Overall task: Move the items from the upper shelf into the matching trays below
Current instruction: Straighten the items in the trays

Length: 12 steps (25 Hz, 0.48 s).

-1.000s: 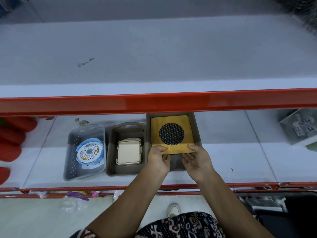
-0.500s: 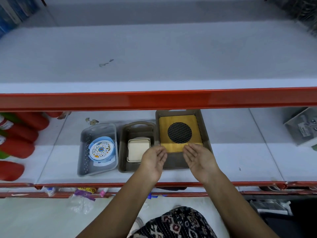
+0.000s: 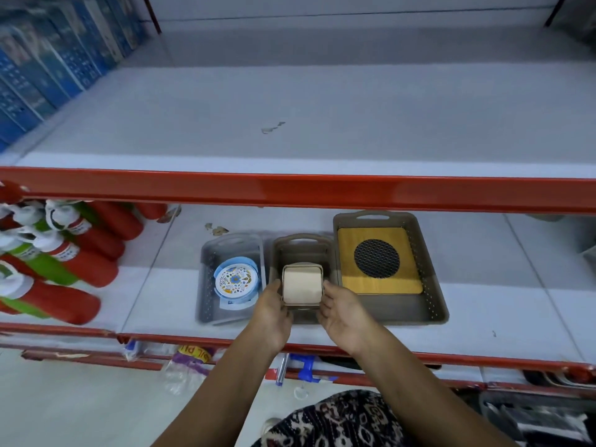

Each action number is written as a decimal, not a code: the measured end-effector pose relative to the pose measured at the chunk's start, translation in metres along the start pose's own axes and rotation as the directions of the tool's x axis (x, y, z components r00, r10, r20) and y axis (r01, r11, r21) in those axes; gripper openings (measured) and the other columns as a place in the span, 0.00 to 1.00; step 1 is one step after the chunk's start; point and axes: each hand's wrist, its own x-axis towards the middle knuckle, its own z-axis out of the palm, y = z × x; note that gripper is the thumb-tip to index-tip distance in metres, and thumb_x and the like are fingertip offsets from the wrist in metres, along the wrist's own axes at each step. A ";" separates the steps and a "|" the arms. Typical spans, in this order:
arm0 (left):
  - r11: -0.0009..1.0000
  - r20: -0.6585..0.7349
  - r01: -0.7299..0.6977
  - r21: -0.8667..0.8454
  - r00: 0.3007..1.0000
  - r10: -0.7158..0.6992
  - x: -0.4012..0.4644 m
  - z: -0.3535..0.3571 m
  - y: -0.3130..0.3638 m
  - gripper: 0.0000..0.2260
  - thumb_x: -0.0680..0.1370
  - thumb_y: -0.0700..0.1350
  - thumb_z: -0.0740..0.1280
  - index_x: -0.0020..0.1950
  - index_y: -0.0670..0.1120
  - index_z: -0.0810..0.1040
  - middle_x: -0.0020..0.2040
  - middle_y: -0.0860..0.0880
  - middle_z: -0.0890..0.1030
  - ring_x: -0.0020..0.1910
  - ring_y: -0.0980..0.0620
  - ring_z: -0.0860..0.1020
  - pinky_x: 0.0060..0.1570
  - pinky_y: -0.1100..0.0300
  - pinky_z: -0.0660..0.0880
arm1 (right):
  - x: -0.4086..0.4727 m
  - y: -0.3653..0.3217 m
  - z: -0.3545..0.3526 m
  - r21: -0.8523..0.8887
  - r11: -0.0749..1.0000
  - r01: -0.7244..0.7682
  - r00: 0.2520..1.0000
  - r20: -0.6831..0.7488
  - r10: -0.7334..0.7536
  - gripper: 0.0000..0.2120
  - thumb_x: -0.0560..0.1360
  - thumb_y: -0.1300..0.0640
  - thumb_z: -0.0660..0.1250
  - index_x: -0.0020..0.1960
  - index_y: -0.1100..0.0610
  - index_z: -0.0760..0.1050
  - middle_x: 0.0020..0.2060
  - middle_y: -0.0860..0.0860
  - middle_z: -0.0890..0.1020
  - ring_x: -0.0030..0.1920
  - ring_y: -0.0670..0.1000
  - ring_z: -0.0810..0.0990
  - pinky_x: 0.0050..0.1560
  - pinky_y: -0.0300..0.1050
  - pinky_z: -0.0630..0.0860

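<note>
Three trays sit side by side on the lower shelf. The grey tray (image 3: 206, 279) on the left holds a stack of round blue patterned lids (image 3: 237, 280). The small brown tray (image 3: 303, 245) in the middle holds a stack of beige square coasters (image 3: 302, 283). The large brown tray (image 3: 433, 295) on the right holds a yellow wooden board with a round black mesh (image 3: 377, 261). My left hand (image 3: 274, 309) touches the left side of the beige stack and my right hand (image 3: 340, 309) touches its right side, fingers apart. The upper shelf (image 3: 322, 124) carries no items in view.
A red shelf rail (image 3: 296, 190) crosses the view above the trays. Red and green spray bottles (image 3: 64, 262) lie at the left of the lower shelf. Blue boxes (image 3: 48, 59) stand at the upper shelf's left. A box corner (image 3: 590, 253) shows at the right edge.
Both hands let go of the yellow board in the right tray and moved left to flank the beige stack in the middle tray. The camera view shifted left.
</note>
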 end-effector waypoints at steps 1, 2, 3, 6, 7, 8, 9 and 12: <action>1.000 0.006 0.011 -0.007 1.000 -0.011 0.000 -0.001 0.001 0.12 0.82 0.48 0.54 0.51 0.45 0.75 0.44 0.46 0.82 0.47 0.50 0.76 0.47 0.61 0.72 | 0.001 0.000 0.001 0.001 1.000 0.003 1.000 -0.009 -0.003 0.25 0.79 0.56 0.60 0.73 0.62 0.62 0.74 0.60 0.65 0.74 0.58 0.61 0.76 0.51 0.55; 1.000 0.005 0.013 -0.012 1.000 -0.013 0.002 -0.003 0.001 0.12 0.82 0.48 0.54 0.51 0.45 0.75 0.46 0.45 0.80 0.47 0.50 0.76 0.48 0.62 0.71 | 0.000 0.001 0.001 0.003 1.000 0.006 1.000 -0.012 -0.006 0.25 0.79 0.56 0.60 0.74 0.62 0.61 0.74 0.60 0.64 0.75 0.58 0.61 0.76 0.51 0.55; 1.000 0.015 0.019 -0.015 1.000 -0.019 0.002 -0.004 0.002 0.12 0.82 0.47 0.54 0.51 0.44 0.75 0.46 0.45 0.79 0.47 0.50 0.76 0.48 0.62 0.71 | 0.000 0.002 0.001 0.004 1.000 0.011 1.000 -0.014 -0.011 0.26 0.79 0.56 0.60 0.74 0.62 0.60 0.75 0.60 0.63 0.75 0.58 0.60 0.76 0.51 0.55; 1.000 0.040 0.027 -0.004 0.999 -0.027 -0.004 0.000 0.007 0.11 0.82 0.46 0.53 0.54 0.44 0.74 0.44 0.46 0.77 0.42 0.52 0.74 0.47 0.62 0.70 | 0.000 0.003 0.000 0.005 1.000 0.027 0.999 -0.018 -0.027 0.25 0.79 0.56 0.59 0.74 0.62 0.61 0.74 0.60 0.64 0.75 0.57 0.61 0.76 0.50 0.56; 1.000 0.040 0.030 0.002 0.999 -0.030 -0.007 0.001 0.008 0.12 0.82 0.45 0.53 0.58 0.44 0.73 0.43 0.46 0.76 0.41 0.52 0.74 0.45 0.63 0.70 | 0.001 0.002 0.000 0.000 1.000 0.030 0.999 -0.018 -0.030 0.24 0.79 0.56 0.59 0.73 0.63 0.62 0.74 0.59 0.65 0.74 0.57 0.62 0.76 0.50 0.56; 0.999 0.042 0.035 0.012 0.999 -0.035 -0.007 0.002 0.009 0.15 0.82 0.45 0.52 0.65 0.42 0.71 0.44 0.45 0.77 0.41 0.52 0.73 0.44 0.63 0.70 | 0.000 0.001 0.000 -0.007 0.999 0.037 0.999 -0.017 -0.037 0.23 0.79 0.56 0.58 0.72 0.63 0.63 0.73 0.59 0.67 0.74 0.56 0.64 0.76 0.50 0.56; 0.999 0.039 0.036 0.023 0.999 -0.037 -0.008 0.002 0.010 0.18 0.82 0.45 0.52 0.70 0.40 0.67 0.47 0.44 0.77 0.42 0.52 0.73 0.46 0.63 0.70 | -0.001 -0.001 0.001 -0.017 0.999 0.041 0.999 -0.016 -0.042 0.21 0.80 0.56 0.58 0.71 0.64 0.65 0.72 0.59 0.69 0.72 0.56 0.66 0.75 0.49 0.57; 0.999 0.082 0.025 0.030 0.996 -0.028 -0.007 -0.006 0.009 0.20 0.82 0.46 0.53 0.72 0.38 0.63 0.49 0.46 0.77 0.45 0.52 0.74 0.57 0.60 0.67 | -0.007 -0.002 0.002 -0.021 0.998 0.064 0.998 -0.019 -0.065 0.22 0.80 0.56 0.57 0.72 0.63 0.64 0.72 0.59 0.68 0.72 0.56 0.65 0.75 0.49 0.56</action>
